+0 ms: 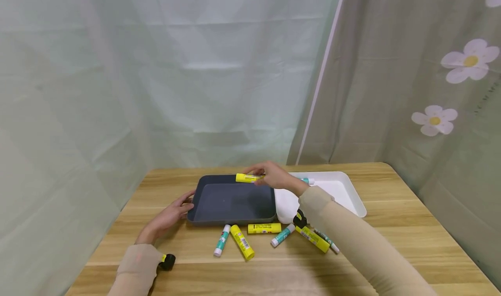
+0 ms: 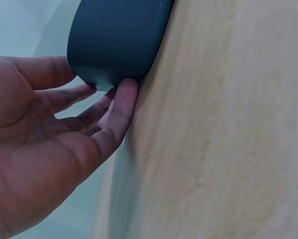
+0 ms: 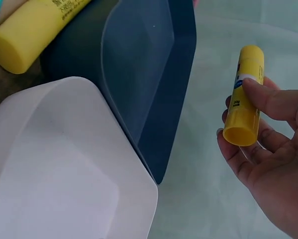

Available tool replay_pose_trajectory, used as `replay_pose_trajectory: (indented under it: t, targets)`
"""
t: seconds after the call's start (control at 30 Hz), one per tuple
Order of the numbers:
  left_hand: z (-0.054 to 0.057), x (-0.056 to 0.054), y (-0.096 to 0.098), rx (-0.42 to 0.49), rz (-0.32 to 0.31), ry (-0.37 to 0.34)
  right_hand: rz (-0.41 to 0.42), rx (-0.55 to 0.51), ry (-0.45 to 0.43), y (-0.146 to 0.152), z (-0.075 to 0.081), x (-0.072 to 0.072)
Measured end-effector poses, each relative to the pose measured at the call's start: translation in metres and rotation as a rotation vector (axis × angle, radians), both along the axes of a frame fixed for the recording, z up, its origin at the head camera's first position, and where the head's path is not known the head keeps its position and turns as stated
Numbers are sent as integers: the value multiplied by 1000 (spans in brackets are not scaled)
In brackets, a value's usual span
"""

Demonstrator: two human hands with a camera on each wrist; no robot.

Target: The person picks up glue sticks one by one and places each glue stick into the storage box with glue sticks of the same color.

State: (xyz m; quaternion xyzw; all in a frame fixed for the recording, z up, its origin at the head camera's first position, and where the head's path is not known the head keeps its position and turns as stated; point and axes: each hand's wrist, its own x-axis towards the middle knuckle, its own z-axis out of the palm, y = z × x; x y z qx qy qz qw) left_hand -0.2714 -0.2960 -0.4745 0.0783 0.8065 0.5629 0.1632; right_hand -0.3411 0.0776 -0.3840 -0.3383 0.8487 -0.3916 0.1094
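My right hand [image 1: 271, 174] pinches a yellow glue stick [image 1: 243, 178] over the back right part of a dark grey tray [image 1: 227, 200]. In the right wrist view, thumb and fingers close round the yellow barrel. At the tray's left end my left hand [image 1: 172, 215] touches the outer wall with its fingertips; the left wrist view shows the thumb [image 2: 124, 104] low against the tray's corner. A white tray [image 1: 342, 193] adjoins the dark one on the right. A green-and-white glue stick [image 1: 309, 181] shows in it, partly hidden by my right arm.
In front of the trays lie yellow glue sticks [image 1: 242, 243], [image 1: 264, 228], [image 1: 313, 239] and green-and-white glue sticks [image 1: 222, 240], [image 1: 282, 235]. A slim green-and-white stick [image 1: 332, 246] is partly behind my right sleeve. Curtains [image 1: 235, 91] hang behind the wooden table [image 1: 219, 278].
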Motion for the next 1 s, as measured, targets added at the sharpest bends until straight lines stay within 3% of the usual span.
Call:
replay_pose_trajectory:
  t: [0.67, 1.0]
  targets:
    - [0, 8, -9, 0, -6, -4, 3, -14, -156, -33, -10, -27]
    - [-1, 8, -10, 5, 6, -3, 8, 47, -110, -43, -23, -43]
